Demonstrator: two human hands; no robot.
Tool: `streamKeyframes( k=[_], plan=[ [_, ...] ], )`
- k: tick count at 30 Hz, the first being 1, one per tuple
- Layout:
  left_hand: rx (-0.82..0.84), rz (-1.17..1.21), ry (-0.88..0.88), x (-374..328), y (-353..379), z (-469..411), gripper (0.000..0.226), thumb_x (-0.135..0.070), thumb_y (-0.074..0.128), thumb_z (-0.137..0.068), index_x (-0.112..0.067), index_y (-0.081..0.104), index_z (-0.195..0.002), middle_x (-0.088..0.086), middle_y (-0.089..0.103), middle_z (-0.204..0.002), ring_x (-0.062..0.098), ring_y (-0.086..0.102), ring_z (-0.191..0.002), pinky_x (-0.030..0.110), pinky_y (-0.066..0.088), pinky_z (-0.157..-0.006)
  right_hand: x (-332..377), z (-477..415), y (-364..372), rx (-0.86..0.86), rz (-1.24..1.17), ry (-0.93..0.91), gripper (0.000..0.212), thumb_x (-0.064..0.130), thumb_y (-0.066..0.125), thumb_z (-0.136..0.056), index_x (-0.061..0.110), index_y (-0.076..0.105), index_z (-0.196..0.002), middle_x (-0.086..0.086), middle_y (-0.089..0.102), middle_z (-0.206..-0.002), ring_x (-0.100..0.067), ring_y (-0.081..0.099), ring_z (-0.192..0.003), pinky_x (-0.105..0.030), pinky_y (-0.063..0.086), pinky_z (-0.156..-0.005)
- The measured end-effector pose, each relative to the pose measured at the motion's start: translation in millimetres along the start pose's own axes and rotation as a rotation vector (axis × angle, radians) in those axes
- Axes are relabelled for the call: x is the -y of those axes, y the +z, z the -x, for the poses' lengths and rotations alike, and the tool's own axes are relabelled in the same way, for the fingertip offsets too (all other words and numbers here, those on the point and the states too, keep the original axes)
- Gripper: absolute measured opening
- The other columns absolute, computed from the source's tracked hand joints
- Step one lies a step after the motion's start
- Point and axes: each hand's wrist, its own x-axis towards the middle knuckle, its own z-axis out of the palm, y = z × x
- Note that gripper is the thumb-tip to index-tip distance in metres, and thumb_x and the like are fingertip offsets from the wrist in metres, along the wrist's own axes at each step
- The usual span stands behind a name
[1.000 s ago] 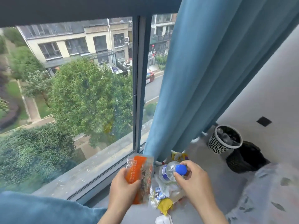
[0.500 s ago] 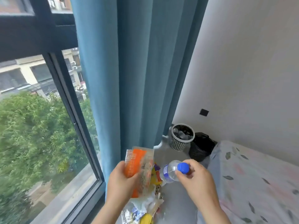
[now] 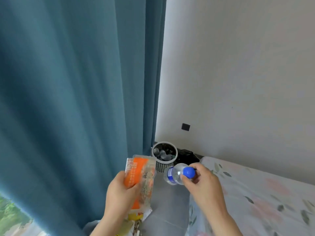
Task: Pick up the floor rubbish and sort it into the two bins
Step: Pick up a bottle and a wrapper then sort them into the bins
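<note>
My left hand (image 3: 121, 195) grips an orange and clear snack wrapper (image 3: 140, 178), held upright. My right hand (image 3: 202, 183) pinches a clear plastic bottle (image 3: 173, 175) by its blue cap (image 3: 188, 172), the bottle pointing away from me. Ahead in the corner stands a white perforated bin (image 3: 164, 163) with a dark liner and several clear bottles inside. A black bin bag (image 3: 186, 157) sits just right of it, partly hidden behind the bottle and my right hand.
A blue curtain (image 3: 81, 99) hangs along the left down to the grey floor (image 3: 170, 210). More yellow and white wrappers (image 3: 134, 220) lie on the floor under my left hand. A flowered bed sheet (image 3: 255, 201) fills the right. A black wall socket (image 3: 185, 127) sits above the bins.
The view has swung right, away from the window towards the corner. Both hands keep their hold on the wrapper and the bottle, and the bins look closer.
</note>
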Motion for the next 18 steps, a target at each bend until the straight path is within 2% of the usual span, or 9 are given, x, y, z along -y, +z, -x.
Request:
streamKeyframes(
  k=[5,13,18],
  plan=[
    [0.038,-0.022,0.006,-22.1,40.8,-26.8,0.012,-0.017,0.065,-0.082,-0.026,0.056,-0.082,-0.006,0.065,-0.079,0.013,0.063,-0.073,0.032,0.054,-0.060,-24.9,-36.6,-13.1,-0.005,0.009,0.032,0.017,0.031,0.073,-0.076,0.030,0.057,-0.083,0.010,0.062,-0.071,-0.006,0.057,-0.065,-0.019,0.042,-0.055],
    [0.098,-0.081,0.014,-40.9,84.7,-111.6,0.009,-0.018,0.063,-0.084,-0.023,0.057,-0.089,-0.007,0.065,-0.081,0.011,0.061,-0.073,0.025,0.046,-0.056,-41.3,-114.1,5.4,0.036,0.061,0.067,0.017,0.031,0.070,-0.077,0.031,0.055,-0.085,0.009,0.060,-0.073,-0.006,0.056,-0.067,-0.016,0.037,-0.052],
    [0.153,-0.055,-0.001,-60.4,98.3,-179.7,0.018,-0.017,0.061,-0.086,-0.033,0.053,-0.082,-0.010,0.063,-0.081,0.007,0.058,-0.073,0.022,0.042,-0.055,-37.7,-179.5,27.7,0.081,0.131,0.112,0.019,0.034,0.070,-0.078,0.033,0.056,-0.091,0.011,0.061,-0.075,-0.006,0.056,-0.069,-0.019,0.042,-0.058]
  ],
)
